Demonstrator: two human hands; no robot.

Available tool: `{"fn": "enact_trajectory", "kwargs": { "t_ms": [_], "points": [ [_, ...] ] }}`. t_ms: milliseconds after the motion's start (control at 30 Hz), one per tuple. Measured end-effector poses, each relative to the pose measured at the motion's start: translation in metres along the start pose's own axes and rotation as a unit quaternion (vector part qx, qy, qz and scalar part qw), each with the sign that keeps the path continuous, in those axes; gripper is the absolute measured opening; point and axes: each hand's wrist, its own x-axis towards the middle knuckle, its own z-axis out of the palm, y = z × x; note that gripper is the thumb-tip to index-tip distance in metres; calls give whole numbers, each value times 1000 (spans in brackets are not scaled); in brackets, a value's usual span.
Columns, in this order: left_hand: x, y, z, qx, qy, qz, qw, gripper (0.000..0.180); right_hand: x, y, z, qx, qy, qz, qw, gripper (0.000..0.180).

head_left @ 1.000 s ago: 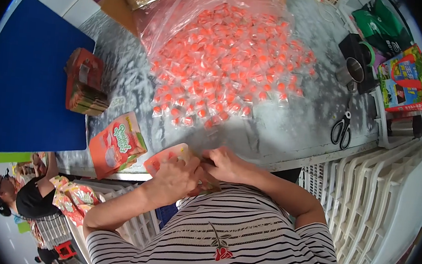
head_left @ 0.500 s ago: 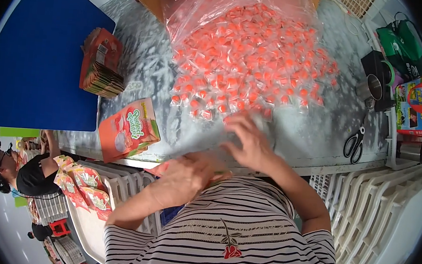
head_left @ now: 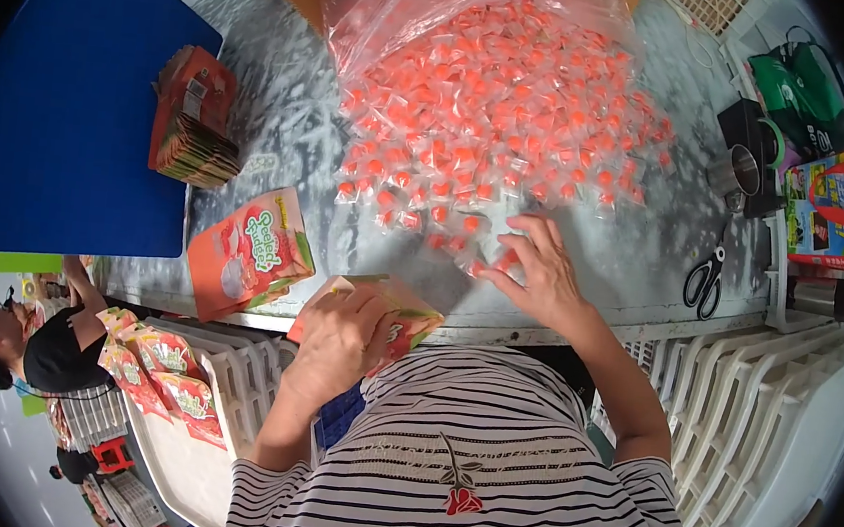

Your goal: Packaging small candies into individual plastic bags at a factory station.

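At a grey worktable (head_left: 284, 121), the right hand (head_left: 540, 270), fingers spread, rakes wrapped orange candies (head_left: 500, 120) at frame centre; the left hand (head_left: 340, 342) grips an open pouch (head_left: 399, 314) below. Loose pieces could slide off the near edge.

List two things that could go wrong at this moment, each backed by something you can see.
The right hand is gathering wrapped orange candies at the near fringe of the heap, close to the table edge; some might slide off. The left hand holds the orange pouch over that edge, so any candy missing its mouth would probably fall.
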Motion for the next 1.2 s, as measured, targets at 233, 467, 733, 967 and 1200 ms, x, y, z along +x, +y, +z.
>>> {"fn": "enact_trajectory", "kwargs": {
  "t_ms": [233, 467, 733, 967, 1200],
  "points": [
    [8, 11, 3, -4, -14, 47, 999, 9, 34, 18, 34, -99, -37, -104, 989, 23],
    [-3, 5, 1, -29, -1, -31, 999, 14, 29, 63, -33, 238, 75, 196, 948, 24],
    [5, 0, 8, -19, -14, -26, 999, 11, -12, 30, -28, 135, 64, 120, 981, 24],
    [1, 0, 10, -27, -7, -35, 999, 12, -25, 4, -7, -69, -26, 7, 997, 39],
    [2, 3, 15, -12, 3, -2, 1000, 9, -2, -21, 23, -11, -45, -9, 999, 38]
  ]
}}
